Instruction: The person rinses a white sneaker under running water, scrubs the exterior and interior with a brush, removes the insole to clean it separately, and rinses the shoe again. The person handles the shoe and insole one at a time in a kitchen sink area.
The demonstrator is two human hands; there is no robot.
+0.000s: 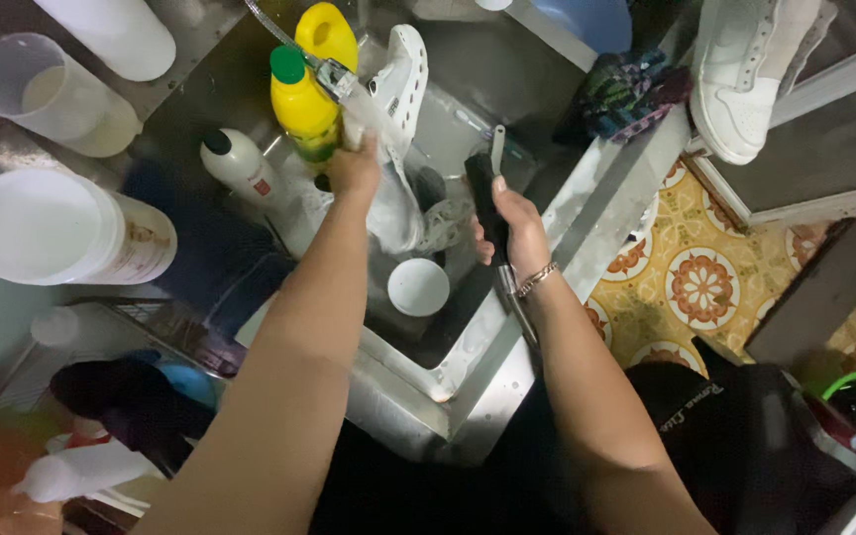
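Note:
Over a steel sink (468, 357), my left hand (355, 166) grips a white shoe (393, 213) under the running tap (334, 77). My right hand (509, 230), with a bracelet on its wrist, is closed around the black handle of a brush (484, 193) held just right of the shoe. A second white perforated shoe (404, 79) lies at the back of the sink. A small white bowl (418, 286) sits in the basin below the hands.
A yellow bottle with a green cap (301, 104), another yellow bottle (327, 35) and a white bottle (240, 163) stand by the tap. Plastic jugs and a white bucket (52, 228) sit left. A white sneaker (745, 79) and dark cloth (626, 94) lie right, above patterned floor tiles (700, 287).

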